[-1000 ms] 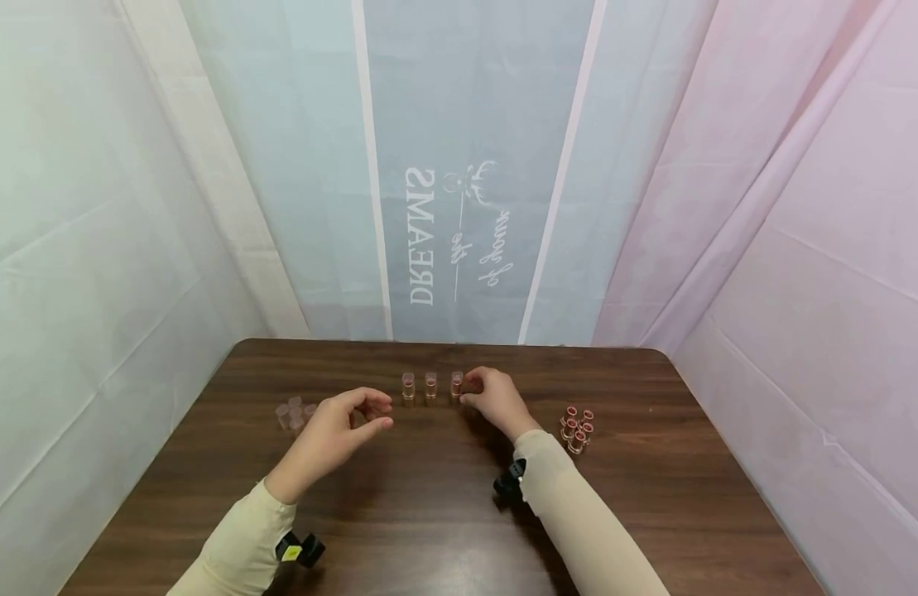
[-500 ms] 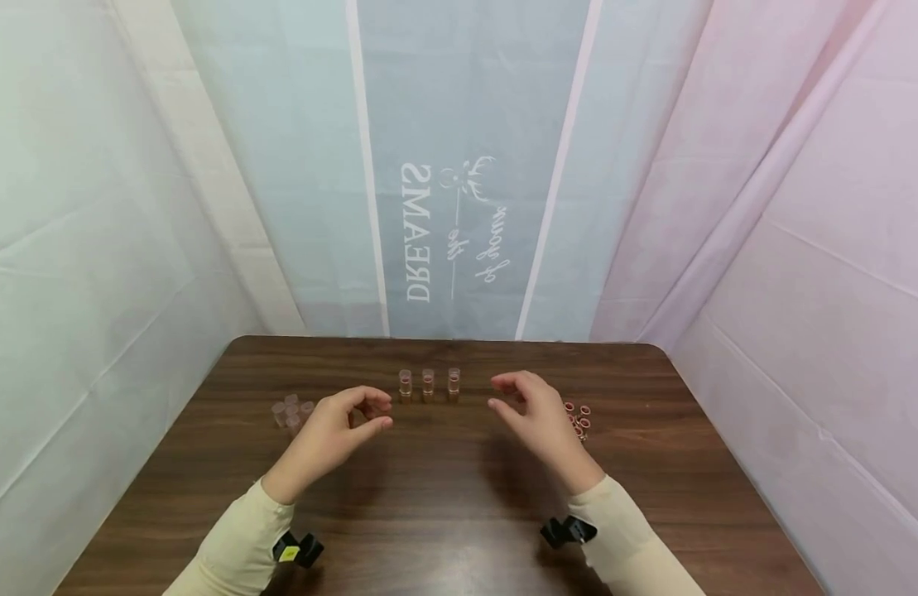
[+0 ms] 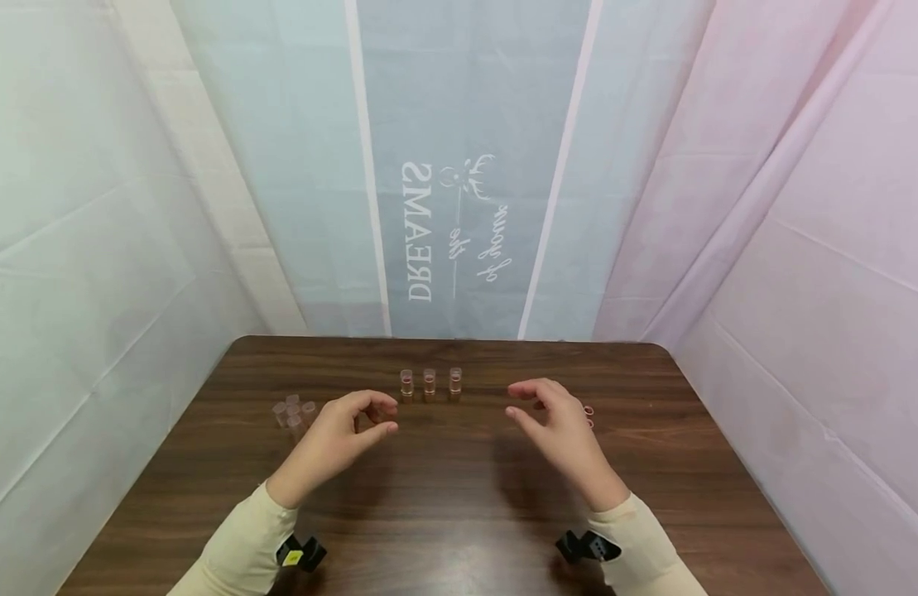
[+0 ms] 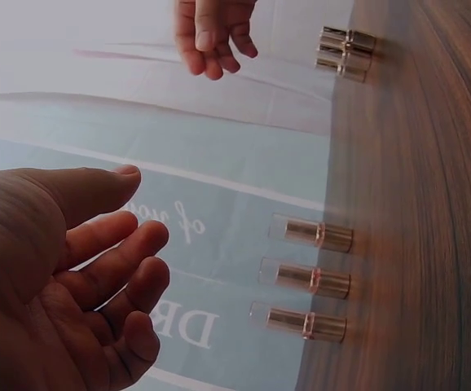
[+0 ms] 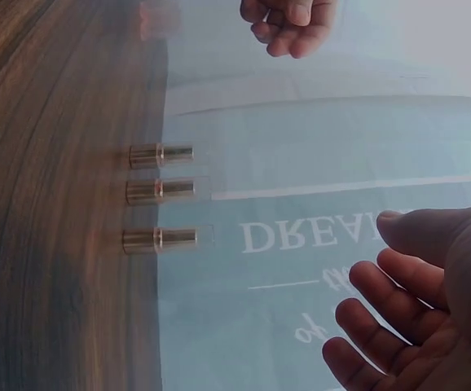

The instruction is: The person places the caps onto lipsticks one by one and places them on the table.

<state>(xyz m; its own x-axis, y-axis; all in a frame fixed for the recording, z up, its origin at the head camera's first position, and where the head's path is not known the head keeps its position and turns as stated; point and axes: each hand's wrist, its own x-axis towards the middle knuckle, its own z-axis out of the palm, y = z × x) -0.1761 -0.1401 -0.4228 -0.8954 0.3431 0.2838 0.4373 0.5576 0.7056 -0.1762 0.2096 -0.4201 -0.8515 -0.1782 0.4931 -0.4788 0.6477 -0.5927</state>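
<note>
Three gold lipstick tubes with clear caps stand upright in a row near the table's far edge: the left tube (image 3: 406, 385), the middle tube (image 3: 430, 383) and the right tube (image 3: 455, 382). My left hand (image 3: 332, 440) hovers over the table at the left, loosely curved with nothing in it. Likewise my right hand (image 3: 566, 434) hangs at the right, thumb and fingers apart and holding nothing. Beyond the left hand sits a cluster of loose clear caps (image 3: 292, 410). Uncapped tubes (image 4: 345, 50) stand by the right hand, which hides most of them in the head view.
A dark wood-grain table (image 3: 444, 497) lies under both hands. Pale curtains with printed lettering (image 3: 417, 232) hang behind it and along both sides. Black cameras (image 3: 588, 546) are strapped to the wrists.
My right hand has let go of the right lipstick tube and drawn back to the right, over the uncapped tubes. The left hand has barely moved.
</note>
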